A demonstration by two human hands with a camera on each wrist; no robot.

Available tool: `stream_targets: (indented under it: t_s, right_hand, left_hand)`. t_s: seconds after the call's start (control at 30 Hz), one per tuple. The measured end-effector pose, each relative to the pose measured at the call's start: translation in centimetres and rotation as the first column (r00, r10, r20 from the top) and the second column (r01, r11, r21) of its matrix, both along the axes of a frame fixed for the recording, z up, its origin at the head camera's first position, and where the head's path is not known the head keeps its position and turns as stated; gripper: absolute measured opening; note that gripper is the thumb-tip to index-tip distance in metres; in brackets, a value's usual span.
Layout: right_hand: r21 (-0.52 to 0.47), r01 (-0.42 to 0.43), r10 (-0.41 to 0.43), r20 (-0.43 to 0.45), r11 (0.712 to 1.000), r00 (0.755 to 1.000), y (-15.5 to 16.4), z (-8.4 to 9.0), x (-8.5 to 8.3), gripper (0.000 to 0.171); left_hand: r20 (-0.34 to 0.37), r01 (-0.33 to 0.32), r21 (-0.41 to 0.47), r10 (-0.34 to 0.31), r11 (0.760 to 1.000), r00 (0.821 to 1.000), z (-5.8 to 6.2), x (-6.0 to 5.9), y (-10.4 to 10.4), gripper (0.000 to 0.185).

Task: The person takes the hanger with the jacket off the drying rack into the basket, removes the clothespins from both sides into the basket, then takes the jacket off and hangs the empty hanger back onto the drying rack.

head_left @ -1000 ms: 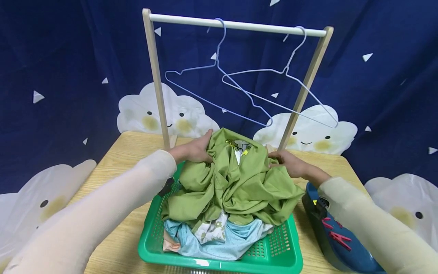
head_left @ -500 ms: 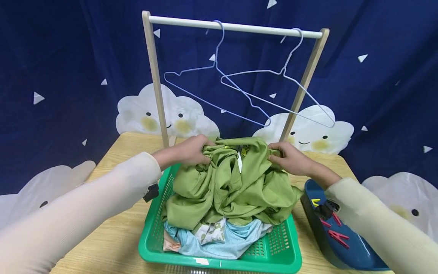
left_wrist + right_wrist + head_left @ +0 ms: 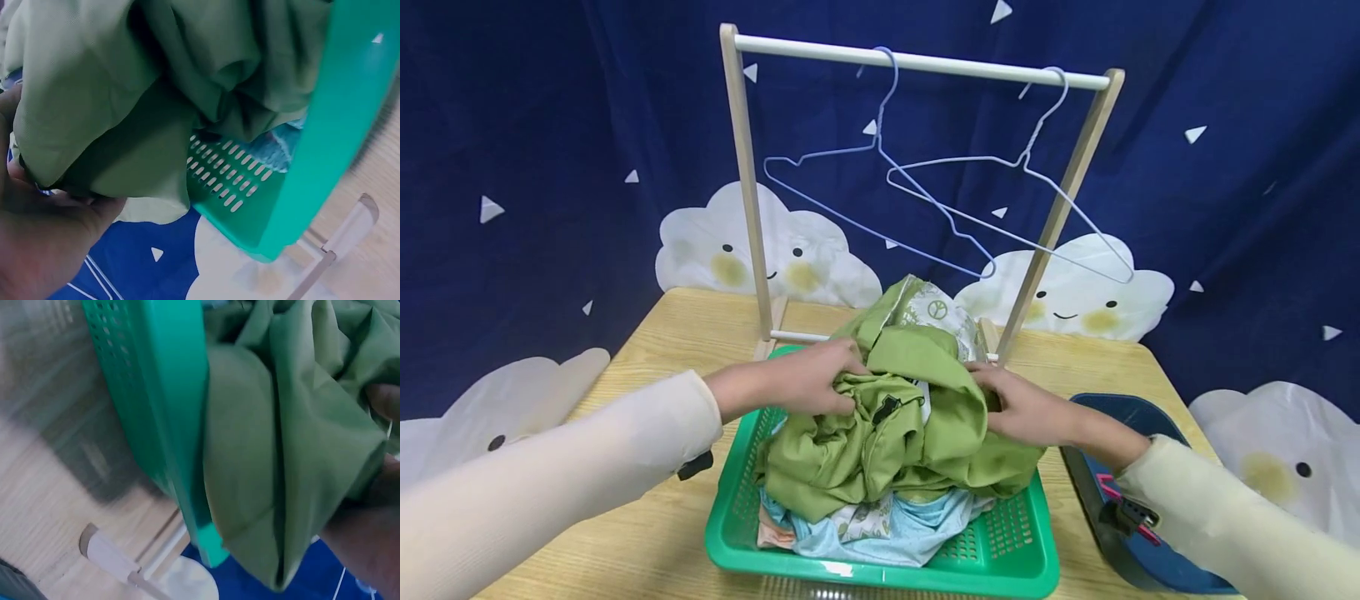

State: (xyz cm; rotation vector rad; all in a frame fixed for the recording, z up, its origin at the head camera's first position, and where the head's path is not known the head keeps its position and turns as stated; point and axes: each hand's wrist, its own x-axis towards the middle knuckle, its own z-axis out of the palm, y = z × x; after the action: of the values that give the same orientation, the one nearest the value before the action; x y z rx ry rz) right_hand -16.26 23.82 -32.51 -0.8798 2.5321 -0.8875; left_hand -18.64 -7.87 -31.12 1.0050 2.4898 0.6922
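Observation:
A crumpled green garment (image 3: 955, 425) lies heaped in a green plastic basket (image 3: 970, 582). My left hand (image 3: 805, 379) pinches its left side, with folds bunched at the fingertips. On the opposite side my right hand (image 3: 1030, 408) grips the cloth, its fingers partly hidden by a fold. A white panel with green print and a peace sign (image 3: 937, 310) shows at the garment's far end. In the left wrist view, the thumb presses against the green fabric (image 3: 81, 100). Light blue cloth (image 3: 827, 537), a printed white piece and peach cloth lie beneath.
Behind the basket stands a rack with a white bar (image 3: 970, 65). A violet-blue hanger (image 3: 880, 117) and a paler hanger (image 3: 1037, 129) hang from it. At the right, under my forearm, is a dark blue tub (image 3: 1123, 408) with red pegs (image 3: 1107, 485).
Both hands have come down and nearer with the green garment. Its upper edge has folded toward me, and the white printed panel has come into view behind it.

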Motion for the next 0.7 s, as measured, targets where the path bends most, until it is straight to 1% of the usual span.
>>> stream_targets:
  t_s: [0.1,0.23,0.3,0.37,0.47,0.53,0.57,0.63,0.7]
  right_hand:
    - [0.048,-0.010,0.011,-0.007,0.999,1.000,-0.5,-0.3,0.7,0.034]
    - [0.088,-0.028,0.029,-0.014,0.996,0.999,-0.8,-0.6,1.3,0.042]
    - [0.102,-0.037,0.038,-0.008,0.994,0.999,-1.1,-0.7,1.5,0.051]
    - [0.098,-0.041,0.041,0.008,0.994,0.999,-1.4,-0.9,1.6,0.067]
    - [0.082,-0.052,0.048,0.052,0.995,0.997,-1.7,-1.1,1.7,0.095]
    - [0.069,-0.079,0.072,0.102,0.994,0.992,-1.8,-1.2,1.7,0.106]
    - [0.070,-0.105,0.096,0.121,0.992,0.988,-1.9,-1.3,1.7,0.106]
    - [0.077,-0.167,0.153,0.156,0.983,0.976,-2.2,-1.6,1.6,0.100]
    - [0.099,-0.226,0.206,0.179,0.969,0.962,-2.7,-1.9,1.6,0.090]
  left_hand:
    - [-0.022,0.020,-0.021,-0.020,1.000,1.000,-0.3,0.8,-0.2,0.051]
    - [-0.024,0.037,-0.058,-0.038,0.998,0.999,-0.6,1.5,-0.2,0.059]
    - [-0.027,0.034,-0.060,-0.036,0.998,0.999,-0.8,1.9,-0.3,0.063]
    - [-0.041,0.026,-0.049,-0.028,0.998,0.999,-1.1,2.2,-0.3,0.071]
    - [-0.030,0.026,-0.023,-0.026,0.999,0.999,-1.3,2.7,-0.3,0.100]
    - [0.006,0.035,-0.051,-0.035,0.998,0.999,-1.3,3.0,-0.3,0.115]
    - [0.034,0.040,-0.069,-0.037,0.997,0.999,-1.3,3.0,-0.3,0.118]
    - [0.097,0.054,-0.124,-0.042,0.991,0.994,-1.3,3.1,-0.4,0.119]
    - [0.159,0.063,-0.198,-0.032,0.978,0.987,-1.4,3.1,-0.4,0.116]
